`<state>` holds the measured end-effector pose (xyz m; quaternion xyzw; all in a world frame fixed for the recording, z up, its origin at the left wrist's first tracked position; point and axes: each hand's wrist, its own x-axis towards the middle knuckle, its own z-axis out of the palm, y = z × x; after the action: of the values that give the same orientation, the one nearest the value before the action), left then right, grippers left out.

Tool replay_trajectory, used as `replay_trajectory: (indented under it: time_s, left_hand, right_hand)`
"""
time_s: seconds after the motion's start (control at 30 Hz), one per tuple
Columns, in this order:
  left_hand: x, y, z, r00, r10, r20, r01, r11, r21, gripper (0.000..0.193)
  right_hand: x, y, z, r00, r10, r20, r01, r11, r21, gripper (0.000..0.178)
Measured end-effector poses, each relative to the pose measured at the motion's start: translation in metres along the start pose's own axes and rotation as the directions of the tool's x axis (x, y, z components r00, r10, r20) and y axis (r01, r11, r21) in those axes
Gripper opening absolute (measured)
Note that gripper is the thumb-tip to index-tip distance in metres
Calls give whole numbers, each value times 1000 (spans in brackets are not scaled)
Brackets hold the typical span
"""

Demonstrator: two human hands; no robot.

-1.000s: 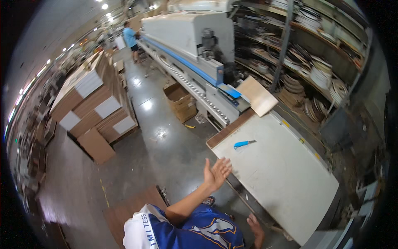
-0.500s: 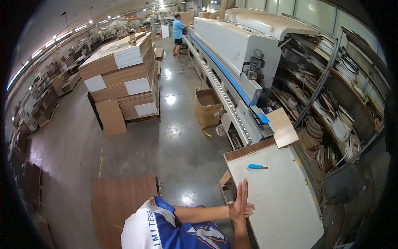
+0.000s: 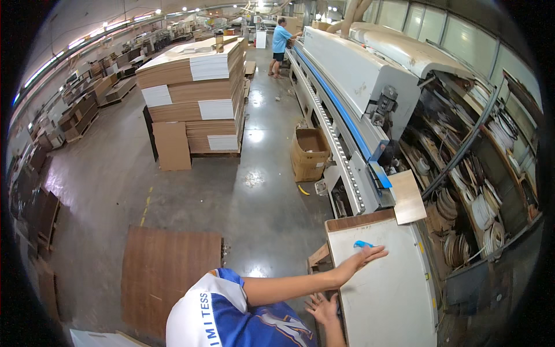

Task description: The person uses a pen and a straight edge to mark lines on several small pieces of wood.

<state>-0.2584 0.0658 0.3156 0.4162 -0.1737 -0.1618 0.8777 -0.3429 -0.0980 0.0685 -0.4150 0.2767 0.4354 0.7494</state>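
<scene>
My left hand [image 3: 362, 264] stretches over the white tabletop [image 3: 378, 301], its fingers extended and close together. A blue utility knife [image 3: 363, 244] lies just beyond it, partly hidden behind the fingers. Whether hand and knife touch, I cannot tell. Lower down, by the table's left edge, my right hand [image 3: 324, 309] is held with its fingers spread and nothing in it.
A long edge-banding type machine [image 3: 364, 69] runs away beyond the table, with a wooden board [image 3: 407, 196] at its near end. Left of it stand a cardboard box [image 3: 309, 155] and stacked panels [image 3: 193, 95]. A person [image 3: 280, 43] works farther off. Coil-filled shelves [image 3: 480, 214] line the right.
My hands were close together at the table's left edge. The left has moved forward toward the knife; the right has dropped back with fingers spread. The view has shifted a little.
</scene>
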Motion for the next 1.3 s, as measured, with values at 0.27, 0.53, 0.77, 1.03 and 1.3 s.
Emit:
replay_trajectory:
  time_s: [0.27,0.53,0.77,1.03,1.3]
  left_hand:
    - [-14,-71,12,946,111,303,-323,334,885,79]
    - [-32,-161,-24,867,-6,498,-486,205,849,75]
    - [-17,-197,-144,921,-36,387,-356,325,876,47]
    - [-22,-234,-165,626,-696,-353,691,704,-163,58]
    - [4,-150,-22,770,-632,-83,520,698,-492,61]
  right_hand:
    - [23,-21,57,799,-437,413,454,889,61,83]
    - [-11,-5,37,625,-756,195,418,535,734,77]
    - [-131,-38,74,736,-676,42,328,411,850,86]
    - [-155,-103,89,241,-971,-2,965,239,-106,103]
    - [-55,-50,41,28,-913,407,467,-348,-813,74]
